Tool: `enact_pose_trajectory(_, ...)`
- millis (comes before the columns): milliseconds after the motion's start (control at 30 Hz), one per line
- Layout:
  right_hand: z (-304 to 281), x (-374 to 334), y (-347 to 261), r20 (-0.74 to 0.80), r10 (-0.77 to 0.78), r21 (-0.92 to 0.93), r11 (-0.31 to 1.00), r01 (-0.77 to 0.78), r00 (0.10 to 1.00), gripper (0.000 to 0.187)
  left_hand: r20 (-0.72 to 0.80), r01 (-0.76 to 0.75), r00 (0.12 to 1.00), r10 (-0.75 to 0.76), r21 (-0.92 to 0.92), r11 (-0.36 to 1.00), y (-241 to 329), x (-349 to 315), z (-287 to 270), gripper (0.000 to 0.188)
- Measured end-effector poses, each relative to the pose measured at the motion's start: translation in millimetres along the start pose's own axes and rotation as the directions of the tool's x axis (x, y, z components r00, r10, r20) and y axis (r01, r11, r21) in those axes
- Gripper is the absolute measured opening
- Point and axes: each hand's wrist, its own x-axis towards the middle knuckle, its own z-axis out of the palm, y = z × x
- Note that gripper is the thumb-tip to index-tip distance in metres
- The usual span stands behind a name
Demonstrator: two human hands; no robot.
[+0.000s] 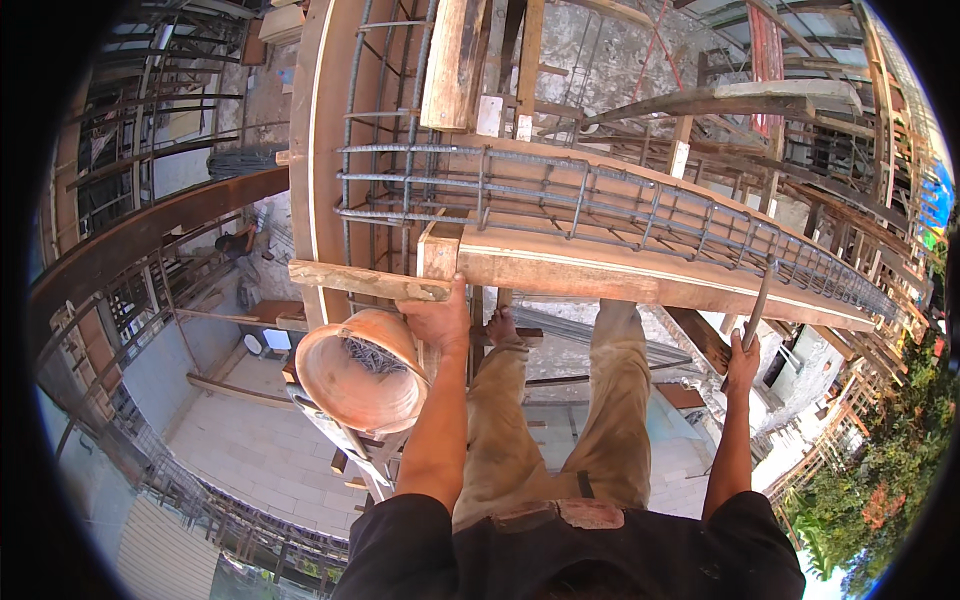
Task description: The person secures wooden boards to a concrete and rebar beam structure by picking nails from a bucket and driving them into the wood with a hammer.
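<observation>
My left hand is closed around the right end of a short wooden batten, which lies across the corner of the wooden formwork. In my right hand is what looks like a hammer, gripped by its long handle, with its upper end in front of the reinforcing bars. Just below my left hand hangs or stands an orange-stained bucket with a heap of grey nails in it. What supports the bucket cannot be seen.
A steel rebar cage runs along the formwork channel and meets another at the left. A thick timber stands at the top. My bare foot rests on a support high above a tiled floor. Another person is below left.
</observation>
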Motion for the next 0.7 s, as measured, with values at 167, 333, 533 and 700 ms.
enact_pose_trajectory(167,5,-33,-24,0.215,0.137,0.422,0.88,-0.218,0.967,0.056,-0.078,-0.041,0.996,0.041,-0.007,0.999,-15,5,-1,0.112)
enact_pose_trajectory(333,36,-64,-14,0.021,0.012,0.355,0.935,-0.019,1.0,0.049,-0.046,-0.014,0.999,0.012,-0.053,0.999,2,-1,-12,0.108)
enact_pose_trajectory(533,48,-56,0,-0.003,-0.022,0.39,0.921,0.021,1.0,0.036,-0.087,-0.05,0.995,0.041,-0.102,0.993,-3,-1,-19,0.104)
enact_pose_trajectory(700,48,-54,2,0.002,-0.049,0.345,0.937,0.046,0.999,0.03,-0.094,-0.115,0.99,0.102,-0.146,0.983,-16,-6,-22,0.111)
